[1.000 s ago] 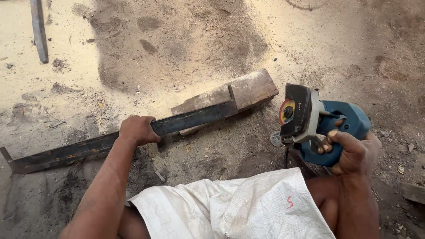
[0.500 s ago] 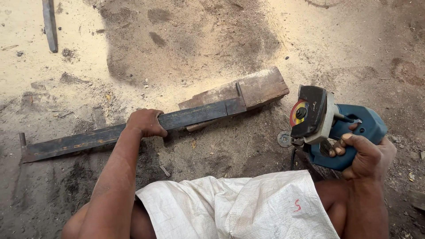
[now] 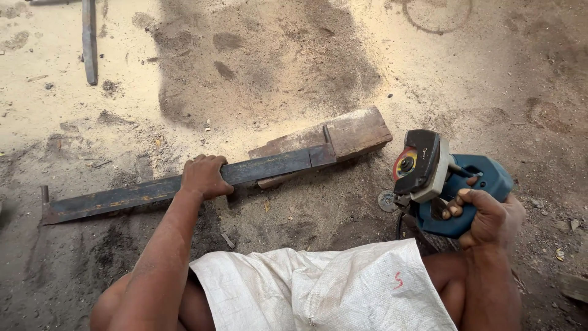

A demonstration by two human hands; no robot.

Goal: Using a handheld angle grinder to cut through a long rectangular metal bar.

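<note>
Seen from above, a person with two bare arms and no sleeves, watch, rings or gloves. The left hand (image 3: 205, 176) and right hand (image 3: 487, 216) are both uncovered, with short fingernails showing on the right one. Both knees are bare. Across the lap lies a white woven sack cloth (image 3: 324, 288), creased and slightly grubby, with a small red mark near its right edge.
</note>
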